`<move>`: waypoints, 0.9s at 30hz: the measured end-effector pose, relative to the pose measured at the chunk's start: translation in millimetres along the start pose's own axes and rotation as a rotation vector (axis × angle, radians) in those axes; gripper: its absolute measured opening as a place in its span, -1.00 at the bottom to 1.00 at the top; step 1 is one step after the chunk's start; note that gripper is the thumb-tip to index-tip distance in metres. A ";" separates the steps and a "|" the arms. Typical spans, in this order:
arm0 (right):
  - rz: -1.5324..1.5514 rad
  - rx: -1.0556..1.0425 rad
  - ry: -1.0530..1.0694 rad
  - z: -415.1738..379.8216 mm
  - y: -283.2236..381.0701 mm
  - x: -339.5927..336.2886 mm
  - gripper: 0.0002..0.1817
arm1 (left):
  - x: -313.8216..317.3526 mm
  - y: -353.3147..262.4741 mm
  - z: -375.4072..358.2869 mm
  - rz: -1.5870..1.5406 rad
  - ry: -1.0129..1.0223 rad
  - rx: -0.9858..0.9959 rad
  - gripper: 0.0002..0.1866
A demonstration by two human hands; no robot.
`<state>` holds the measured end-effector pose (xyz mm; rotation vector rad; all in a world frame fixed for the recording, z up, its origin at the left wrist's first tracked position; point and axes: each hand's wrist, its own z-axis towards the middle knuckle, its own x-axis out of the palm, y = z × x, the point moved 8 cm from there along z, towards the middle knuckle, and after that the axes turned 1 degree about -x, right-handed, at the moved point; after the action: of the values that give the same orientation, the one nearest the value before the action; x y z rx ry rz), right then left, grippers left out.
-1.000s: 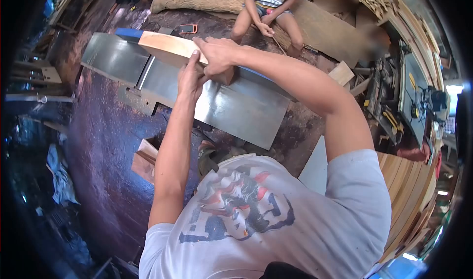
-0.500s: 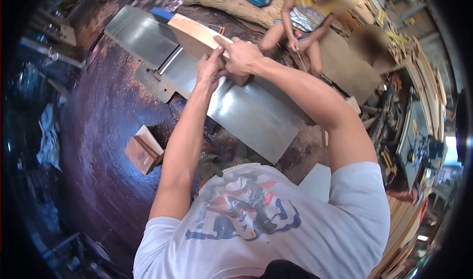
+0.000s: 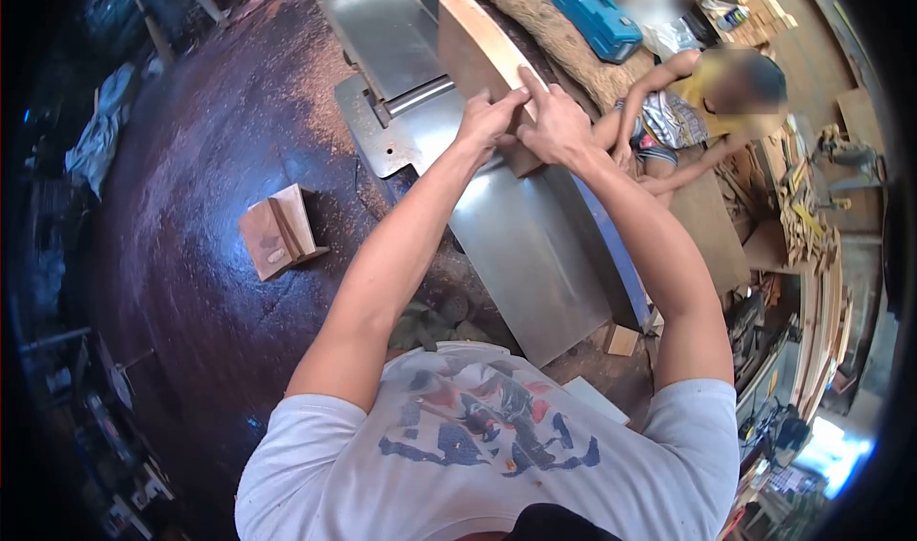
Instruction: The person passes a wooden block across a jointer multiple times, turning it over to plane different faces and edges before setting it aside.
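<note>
A wooden board [image 3: 478,49] stands on its edge on the metal machine table [image 3: 530,254], along a blue-edged fence [image 3: 611,245]. My left hand [image 3: 489,123] is on the board's near left face, its thumb at the top edge. My right hand [image 3: 554,121] grips the board's near end from the right, with a finger stretched along the top edge. Both hands touch each other or nearly so. A slot with a metal strip crosses the machine table to the left of the board.
Wooden blocks [image 3: 279,233] sit on the dark floor at left, near scattered shavings. A person [image 3: 669,111] sits beyond the machine at right, near a teal case [image 3: 597,16] and a log [image 3: 554,40]. Stacked wood strips [image 3: 821,321] line the far right.
The camera view has turned, so the machine, hands and board appear farther right and more upright. Both hands remain on the board. The seated person's arms have spread and the body leans differently.
</note>
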<state>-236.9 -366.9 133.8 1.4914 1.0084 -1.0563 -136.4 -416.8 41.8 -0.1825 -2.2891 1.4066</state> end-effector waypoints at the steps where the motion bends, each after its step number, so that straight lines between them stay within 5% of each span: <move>1: -0.014 -0.018 -0.024 5.8 2.4 0.2 0.04 | -2.9 -2.2 5.7 0.002 0.003 -0.004 -0.19; 13: -0.052 -0.095 -0.078 105.4 31.7 1.4 -0.02 | -59.8 -54.0 86.4 0.116 0.004 -0.076 -0.41; 22: -0.055 -0.079 -0.080 189.7 59.3 3.0 -0.03 | -101.5 -95.8 146.1 0.085 0.003 -0.033 -0.37; 27: -0.041 -0.083 -0.065 228.1 70.0 4.2 -0.05 | -122.9 -115.2 174.8 0.118 -0.039 0.010 -0.15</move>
<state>-196.2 -601.8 122.3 1.3660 1.0293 -1.0720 -89.5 -654.9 38.5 -0.2944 -2.3358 1.4923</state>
